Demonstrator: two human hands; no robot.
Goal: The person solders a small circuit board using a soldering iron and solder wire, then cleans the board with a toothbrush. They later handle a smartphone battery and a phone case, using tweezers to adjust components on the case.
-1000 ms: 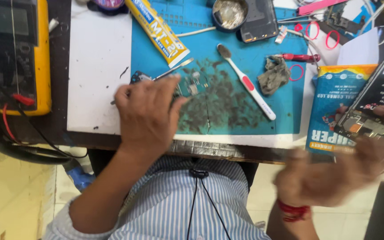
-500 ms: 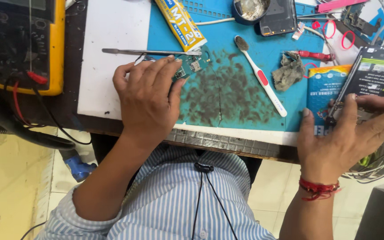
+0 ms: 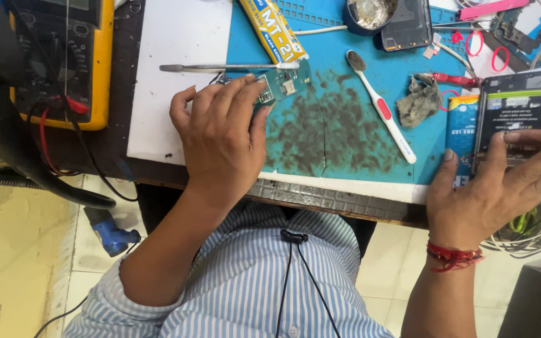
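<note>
Left hand point(image 3: 223, 141) fingertips pinch small green circuit board point(image 3: 281, 83): light, stiff, fragile, grip edges. Right hand point(image 3: 493, 188) spread flat on opened phone point(image 3: 513, 112).

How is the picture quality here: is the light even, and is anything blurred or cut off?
Head view: light is even and soft, without glare; the left hand and small green circuit board are sharp; the right hand on the opened phone is slightly soft, cut by the frame edge; wide-angle bending shows at the edges.
</note>
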